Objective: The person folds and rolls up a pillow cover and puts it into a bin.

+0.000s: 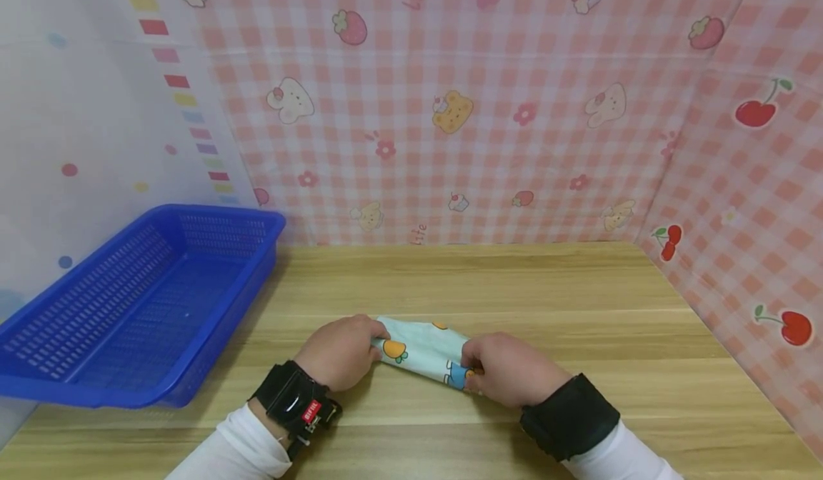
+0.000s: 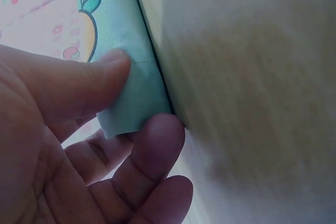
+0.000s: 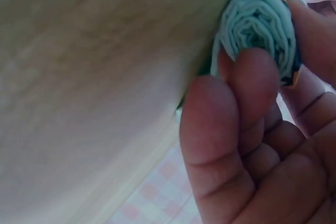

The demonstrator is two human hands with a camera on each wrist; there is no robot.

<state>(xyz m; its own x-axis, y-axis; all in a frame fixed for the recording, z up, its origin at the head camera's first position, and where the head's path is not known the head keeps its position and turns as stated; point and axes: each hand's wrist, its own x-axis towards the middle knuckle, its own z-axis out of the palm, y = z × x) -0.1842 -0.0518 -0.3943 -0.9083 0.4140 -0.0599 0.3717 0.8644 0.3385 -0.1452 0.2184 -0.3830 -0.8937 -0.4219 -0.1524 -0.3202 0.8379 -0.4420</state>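
A rolled-up mint-green cloth [image 1: 421, 348] printed with orange fruit shapes and a blue figure lies on the wooden table, slanting slightly down to the right. At its left end, my left hand [image 1: 341, 351] pinches it between thumb and fingers; the left wrist view shows the thumb on top of the cloth [image 2: 131, 85]. My right hand [image 1: 508, 369] grips the other end. Seen end-on in the right wrist view, the cloth [image 3: 257, 22] is wound in spiral layers, with fingertips of the right hand [image 3: 273, 150] against it. The cloth's underside is hidden.
To the left stands a blue plastic basket [image 1: 225, 323] with mesh walls and nothing visible inside. The table [image 1: 489, 280] meets a pink checked cloth backdrop [image 1: 411, 166] behind and another on the right. Black straps [image 1: 572, 416] circle both wrists.
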